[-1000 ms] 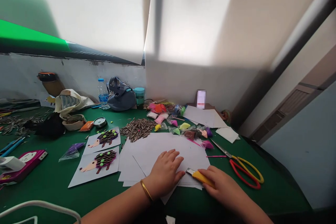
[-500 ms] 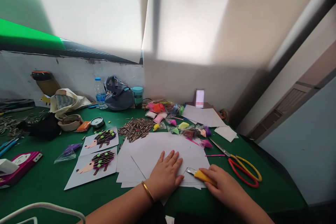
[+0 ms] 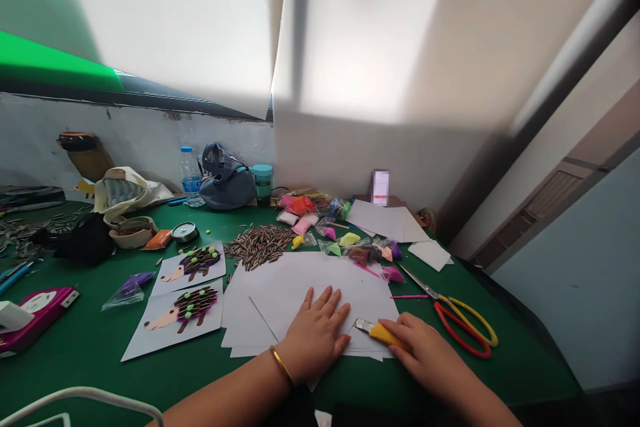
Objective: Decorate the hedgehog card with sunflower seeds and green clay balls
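Observation:
My left hand (image 3: 320,333) lies flat with fingers spread on a stack of white paper (image 3: 300,280), pressing the sheets against the table. Wrapped in my right hand (image 3: 425,350) is a yellow box cutter (image 3: 385,335); its metal tip rests on the paper just right of my left thumb. A slanting edge line runs across the sheets to the left of my left hand. Beside the stack, on its left, are two hedgehog pictures (image 3: 165,340) made with seeds and coloured clay. Scissors (image 3: 460,320) with red and yellow handles lie to the right of my right hand.
Behind the stack are a pile of striped seeds (image 3: 263,245) and several packets of coloured clay (image 3: 350,240). Further back stand a water bottle (image 3: 191,180), a grey-blue bag (image 3: 227,183) and a phone (image 3: 381,187). A magenta device (image 3: 45,313) lies at the left on the green table (image 3: 200,387).
Almost nothing differs. Both hands and the box cutter hold nearly the same position on the paper; the view has shifted very slightly.

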A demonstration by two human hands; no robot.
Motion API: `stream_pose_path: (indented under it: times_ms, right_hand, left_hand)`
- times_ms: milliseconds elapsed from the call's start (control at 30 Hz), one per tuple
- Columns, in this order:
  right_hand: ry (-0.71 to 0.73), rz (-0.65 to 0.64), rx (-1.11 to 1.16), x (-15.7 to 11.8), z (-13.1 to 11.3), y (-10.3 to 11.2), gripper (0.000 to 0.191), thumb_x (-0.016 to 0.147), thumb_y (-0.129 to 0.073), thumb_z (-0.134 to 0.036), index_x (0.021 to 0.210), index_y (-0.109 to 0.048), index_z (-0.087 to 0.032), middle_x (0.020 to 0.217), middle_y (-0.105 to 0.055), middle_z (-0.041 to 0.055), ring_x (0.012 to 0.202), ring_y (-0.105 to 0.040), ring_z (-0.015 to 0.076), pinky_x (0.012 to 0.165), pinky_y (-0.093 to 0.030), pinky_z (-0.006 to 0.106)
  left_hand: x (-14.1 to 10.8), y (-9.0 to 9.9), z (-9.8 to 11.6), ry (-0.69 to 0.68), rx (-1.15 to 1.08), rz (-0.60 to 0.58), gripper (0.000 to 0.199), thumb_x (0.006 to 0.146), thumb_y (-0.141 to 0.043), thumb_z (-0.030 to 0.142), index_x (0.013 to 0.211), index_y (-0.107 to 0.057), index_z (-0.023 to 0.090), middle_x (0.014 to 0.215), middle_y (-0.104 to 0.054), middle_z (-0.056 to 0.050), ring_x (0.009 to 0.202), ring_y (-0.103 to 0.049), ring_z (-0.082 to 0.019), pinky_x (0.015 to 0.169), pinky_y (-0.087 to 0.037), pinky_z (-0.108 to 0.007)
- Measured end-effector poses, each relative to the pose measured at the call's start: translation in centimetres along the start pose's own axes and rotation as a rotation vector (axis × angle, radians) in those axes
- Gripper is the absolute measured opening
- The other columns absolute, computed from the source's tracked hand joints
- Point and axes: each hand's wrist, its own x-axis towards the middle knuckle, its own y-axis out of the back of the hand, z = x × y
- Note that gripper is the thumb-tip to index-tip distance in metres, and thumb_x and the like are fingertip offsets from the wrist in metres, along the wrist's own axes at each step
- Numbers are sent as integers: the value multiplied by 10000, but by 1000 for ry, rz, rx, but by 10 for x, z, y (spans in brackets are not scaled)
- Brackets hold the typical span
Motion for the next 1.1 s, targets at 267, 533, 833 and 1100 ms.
stream_pose_path:
  times_ms: [267, 533, 833, 1100]
  right_hand:
    - [-13, -18, 8, 2, 6, 0, 448, 891, -500, -364, 1334, -569, -368, 1089, -604, 60, 1010, -582, 255, 913, -446, 361]
    - [10, -20, 7, 5, 4, 1, 430, 896, -499, -339, 1318, -586, -338, 1076, -598, 66, 1010, -574, 250, 918, -431, 361]
    - [27, -26, -9, 8, 2, 7, 415, 894, -507, -327, 1300, -588, -366, 1052, -590, 53, 982, -573, 242, 898, -425, 354]
    - [41, -31, -49, 12, 5, 9, 412, 908, -501, -329, 1310, -572, -388, 1060, -593, 48, 970, -574, 239, 892, -427, 362]
  left_hand:
    - [0, 1, 1, 3, 1, -7, 565, 963, -370, 542, 1474, -372, 301, 1579, -295, -79, 1461, -208, -316, 1163, -117, -608]
    - [0, 0, 1, 0, 3, 10, 560, 957, -384, 541, 1464, -388, 304, 1570, -319, -72, 1458, -216, -316, 1165, -124, -600]
    - [0, 0, 0, 0, -16, -8, 568, 964, -360, 545, 1473, -370, 293, 1577, -299, -83, 1467, -192, -308, 1166, -103, -607]
    - [0, 1, -1, -13, -16, -6, 554, 963, -376, 535, 1465, -380, 300, 1572, -312, -84, 1464, -199, -313, 1161, -118, -612]
